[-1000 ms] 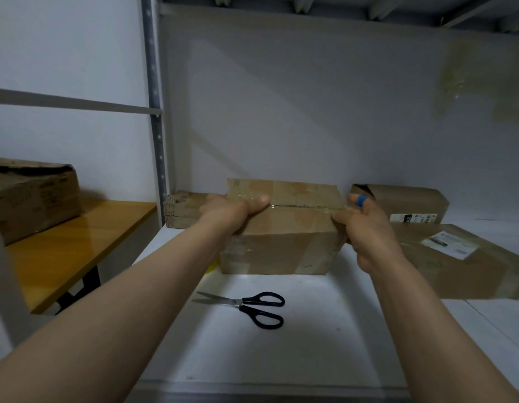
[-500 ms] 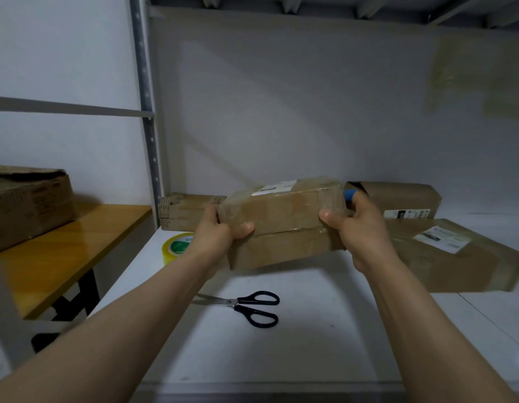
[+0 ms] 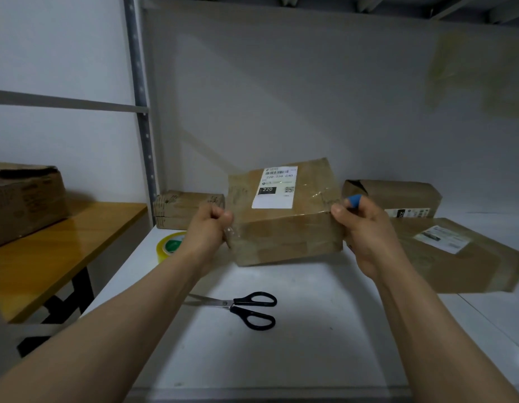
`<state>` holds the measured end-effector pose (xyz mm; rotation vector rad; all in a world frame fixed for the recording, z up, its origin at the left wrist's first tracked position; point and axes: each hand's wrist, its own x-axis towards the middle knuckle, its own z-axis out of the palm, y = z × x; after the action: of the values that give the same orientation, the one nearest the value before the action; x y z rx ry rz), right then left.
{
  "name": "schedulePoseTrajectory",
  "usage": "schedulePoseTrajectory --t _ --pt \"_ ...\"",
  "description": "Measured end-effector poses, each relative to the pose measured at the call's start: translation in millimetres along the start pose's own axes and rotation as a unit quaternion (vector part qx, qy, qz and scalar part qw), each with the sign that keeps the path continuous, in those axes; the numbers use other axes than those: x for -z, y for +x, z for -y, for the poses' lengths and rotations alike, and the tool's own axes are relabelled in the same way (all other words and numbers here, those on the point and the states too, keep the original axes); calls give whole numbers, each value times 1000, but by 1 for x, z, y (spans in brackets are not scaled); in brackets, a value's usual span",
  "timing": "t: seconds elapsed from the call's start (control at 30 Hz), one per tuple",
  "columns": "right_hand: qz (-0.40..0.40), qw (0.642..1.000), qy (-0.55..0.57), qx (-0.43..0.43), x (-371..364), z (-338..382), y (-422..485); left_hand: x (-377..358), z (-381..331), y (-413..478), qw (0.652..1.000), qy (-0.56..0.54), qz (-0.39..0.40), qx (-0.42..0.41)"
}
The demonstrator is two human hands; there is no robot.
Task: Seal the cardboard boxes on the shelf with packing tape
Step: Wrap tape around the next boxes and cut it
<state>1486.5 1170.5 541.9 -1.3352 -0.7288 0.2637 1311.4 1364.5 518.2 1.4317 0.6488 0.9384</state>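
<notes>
Over the white shelf (image 3: 310,350), a cardboard box (image 3: 284,231) is held tilted, label face up, with the left hand (image 3: 207,228) clamped on its left end and the right hand (image 3: 366,231) on its right. This looks like turning it to check seams. Taping next means freeing a hand for the tape roll (image 3: 168,246) just left of the box. Scissors (image 3: 246,309) lie in front of it. A small box (image 3: 188,209) sits behind it, and a torn box (image 3: 398,196) and a flat box (image 3: 456,257) crowd its right.

**Parcel storeroom**

A storage or packing room is indicated. Plain brown cardboard parcels (image 3: 456,257) are set behind and right of the gripped labelled brown cardboard box (image 3: 284,234) on a white shelf (image 3: 310,344). A yellow packing-tape roll (image 3: 169,245) is laid left of the grip, and black-handled steel scissors (image 3: 246,308) nearer.
</notes>
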Motion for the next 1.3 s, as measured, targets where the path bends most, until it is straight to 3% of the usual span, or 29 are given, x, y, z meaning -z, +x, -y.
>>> schedulePoseTrajectory --t 0.2,0.5,0.7,0.9,0.97,1.03,1.1,1.2,1.3 --pt "8 1000 2 0 4 -7 7 5 5 2 998 -57 14 -11" --pt "-7 1000 19 -4 12 -32 4 5 3 -1 998 -53 18 2" --pt "60 992 -109 -3 17 -40 -1 -1 -7 -3 999 -11 41 28" --pt "70 952 -290 -69 17 -54 -4 -11 -18 -8 991 -61 13 119" --pt "12 956 -282 -86 20 -52 -2 -14 -21 -7 995 -32 -5 97" --pt "-104 974 -180 -92 22 -35 -1 -18 -22 -5 997 -19 -7 79" --pt "-140 980 -128 -55 18 -7 -1 -21 -22 -6 999 -7 -14 51" --pt "-36 967 -250 23 -1 21 -5 -26 -21 -8 1000 -9 -7 22" --pt "64 896 -439 24 -17 20 -1 -30 -24 -12 1000 -6 -11 14"
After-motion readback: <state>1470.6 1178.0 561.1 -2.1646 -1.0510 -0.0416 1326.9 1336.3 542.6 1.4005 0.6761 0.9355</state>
